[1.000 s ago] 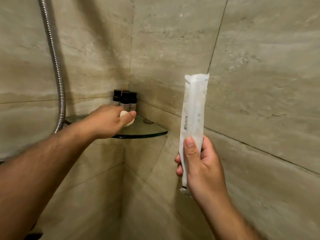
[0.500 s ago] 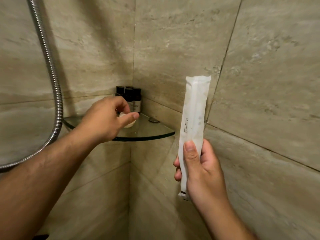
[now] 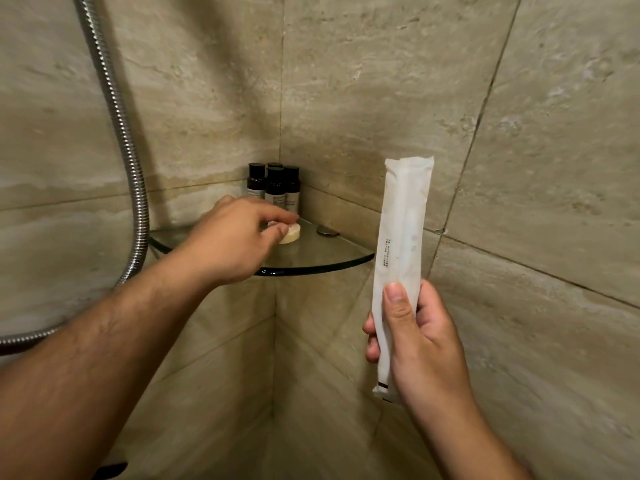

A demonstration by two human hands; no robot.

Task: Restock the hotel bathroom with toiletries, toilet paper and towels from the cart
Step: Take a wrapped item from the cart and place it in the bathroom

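1. On the clear glass corner shelf (image 3: 311, 270), the left hand (image 3: 239, 240) pinches a round cream soap bar (image 3: 291, 234) between curled thumb and fingertip, seating it before the small dark bottles (image 3: 275, 183), probably for easy reach.
2. Nearer, the right hand (image 3: 420, 341) grips a long white paper packet (image 3: 403, 251) upright, seemingly awaiting placement.

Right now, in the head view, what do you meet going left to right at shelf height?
In order: shower hose → left hand → round soap → metal shelf fitting → white packet.

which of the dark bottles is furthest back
The bottle whose cap alone peeks out behind the front middle one; the other three show their bodies.
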